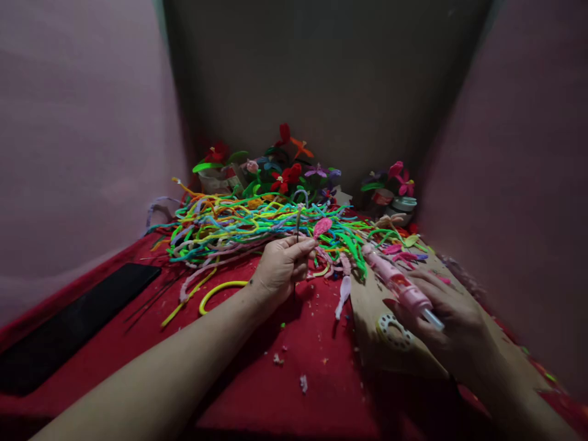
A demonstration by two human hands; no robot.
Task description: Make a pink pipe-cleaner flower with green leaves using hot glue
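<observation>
My left hand (287, 263) is closed in a pinch around a thin dark flower stem (298, 223) that stands upright with a pale tip. At its fingertips is a pink fuzzy petal (323, 228), seemingly held in the same pinch. My right hand (452, 312), slightly blurred, wraps round a pink pen-shaped glue gun (397, 282). A clear glue stick (432, 319) juts from the rear end, and the front end points up and left, apart from the petal. Below the glue gun a ring with holes (394, 332) lies on a tan board (367, 331).
A heap of coloured pipe cleaners (239, 223) spreads across the red cloth (257, 380). Behind it stand fuzzy flowers (287, 177) and a lidded jar (400, 209). At left lies a black flat slab (78, 324). A lilac petal piece (343, 294) and scraps lie near my hands.
</observation>
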